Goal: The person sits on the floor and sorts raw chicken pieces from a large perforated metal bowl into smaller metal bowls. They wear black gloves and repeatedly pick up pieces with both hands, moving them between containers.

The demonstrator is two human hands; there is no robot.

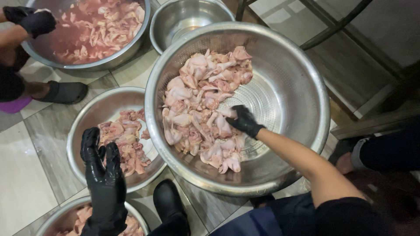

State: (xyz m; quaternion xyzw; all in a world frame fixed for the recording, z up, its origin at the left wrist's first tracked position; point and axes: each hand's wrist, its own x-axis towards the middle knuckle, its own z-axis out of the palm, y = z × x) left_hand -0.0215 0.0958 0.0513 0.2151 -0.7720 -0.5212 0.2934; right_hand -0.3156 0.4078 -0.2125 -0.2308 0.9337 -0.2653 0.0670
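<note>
1. Your right hand (244, 121), in a black glove, reaches into the big steel colander bowl (297, 65) and rests on the heap of raw pink chicken pieces (199, 102). Its fingers curl down among the meat, but you cannot tell whether they have closed on a piece.
2. That heap fills the left half of the colander bowl; the perforated bottom shows bare on the right.
3. Your left hand (103, 170), also black-gloved, hovers open with fingers spread and pointing up, holding nothing, above the near rim of a smaller steel bowl (83, 118) that holds more raw chicken.
4. A third bowl (57, 216) with chicken peeks in at the bottom edge, just below your left wrist.
5. At the top left, another person's gloved hand (37, 19) sits at the rim of a basin of meat in reddish water (94, 28) (their dark sandal (65, 91) stands on the tiled floor nearby).
6. An empty steel bowl (188, 17) stands between that basin and your colander.
</note>
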